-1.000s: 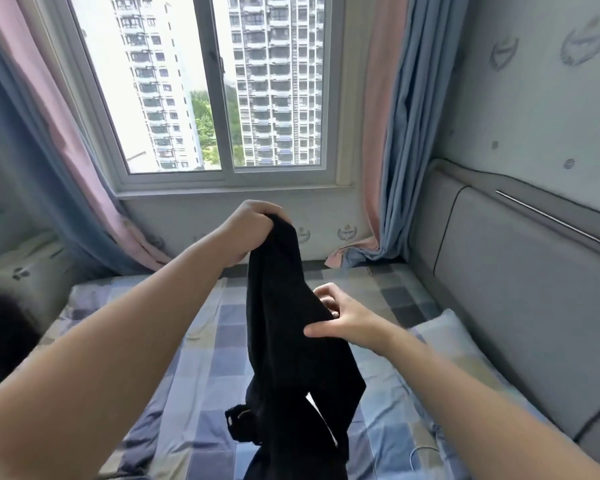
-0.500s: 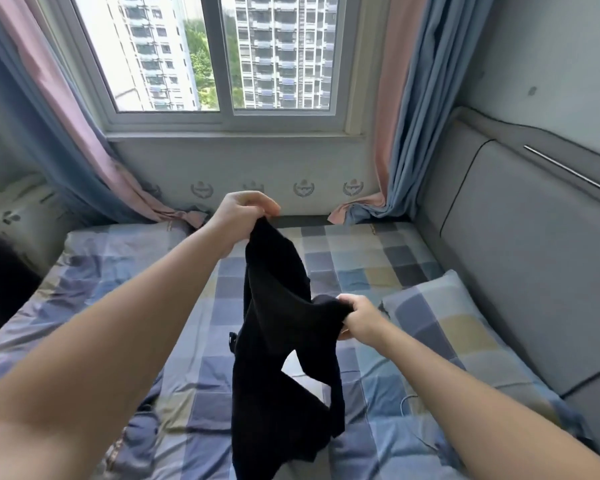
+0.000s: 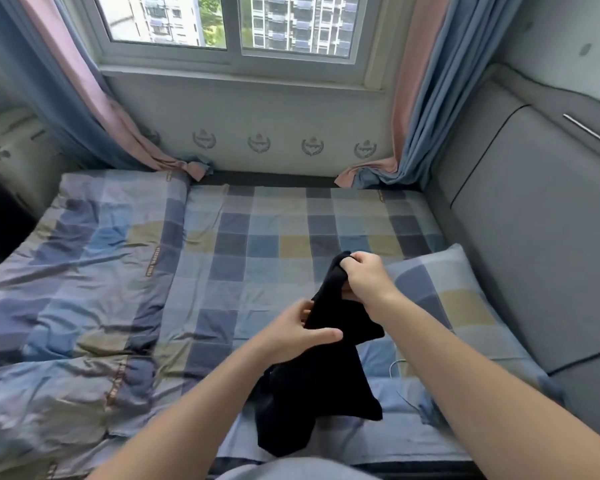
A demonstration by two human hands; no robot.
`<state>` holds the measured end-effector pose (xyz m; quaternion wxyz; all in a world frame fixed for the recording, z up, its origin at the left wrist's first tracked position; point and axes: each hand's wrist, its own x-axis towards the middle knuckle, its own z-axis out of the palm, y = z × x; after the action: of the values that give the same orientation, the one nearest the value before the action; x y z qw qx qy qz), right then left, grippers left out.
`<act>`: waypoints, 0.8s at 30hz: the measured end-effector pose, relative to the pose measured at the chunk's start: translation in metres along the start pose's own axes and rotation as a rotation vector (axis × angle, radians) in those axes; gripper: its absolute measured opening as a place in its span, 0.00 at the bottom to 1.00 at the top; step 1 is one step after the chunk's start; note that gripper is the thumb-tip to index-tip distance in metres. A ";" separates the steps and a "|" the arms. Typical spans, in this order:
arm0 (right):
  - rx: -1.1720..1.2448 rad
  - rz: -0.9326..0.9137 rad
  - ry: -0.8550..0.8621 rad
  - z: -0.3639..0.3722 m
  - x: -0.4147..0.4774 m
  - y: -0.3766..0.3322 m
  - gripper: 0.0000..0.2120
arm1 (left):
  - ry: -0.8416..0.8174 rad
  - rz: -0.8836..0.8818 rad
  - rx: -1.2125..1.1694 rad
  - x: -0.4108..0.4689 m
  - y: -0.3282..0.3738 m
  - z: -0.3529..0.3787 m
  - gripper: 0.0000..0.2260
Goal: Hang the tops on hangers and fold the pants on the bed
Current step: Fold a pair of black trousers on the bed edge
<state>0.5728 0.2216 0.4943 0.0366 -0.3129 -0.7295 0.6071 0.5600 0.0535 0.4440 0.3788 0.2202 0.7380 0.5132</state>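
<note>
Both hands have dropped toward the checked bed (image 3: 257, 237). Fingers of the right hand (image 3: 367, 282) clench the top of the soft black cloth garment (image 3: 326, 393); the left hand (image 3: 291, 332) pinches it just below them. Light and floppy, probably best held by its edges.

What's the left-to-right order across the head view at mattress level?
In order: rumpled duvet → left hand → right hand → checked pillow → grey padded headboard. The black garment, held by both, overlaps them, so it gets no slot.
</note>
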 end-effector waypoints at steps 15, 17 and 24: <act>0.137 0.013 -0.225 -0.023 -0.028 0.037 0.19 | 0.480 -0.037 -0.353 0.005 -0.004 -0.008 0.09; 0.107 0.092 -0.317 -0.021 -0.037 0.054 0.31 | 0.497 -0.031 -0.421 0.008 0.006 -0.014 0.09; 0.165 0.217 -0.237 -0.017 -0.042 0.096 0.13 | 0.539 -0.063 -0.606 0.015 0.003 -0.014 0.08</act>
<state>0.6533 0.2216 0.4257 -0.0899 -0.3118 -0.6383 0.6980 0.5393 0.0570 0.4445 0.2349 -0.0664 0.6325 0.7351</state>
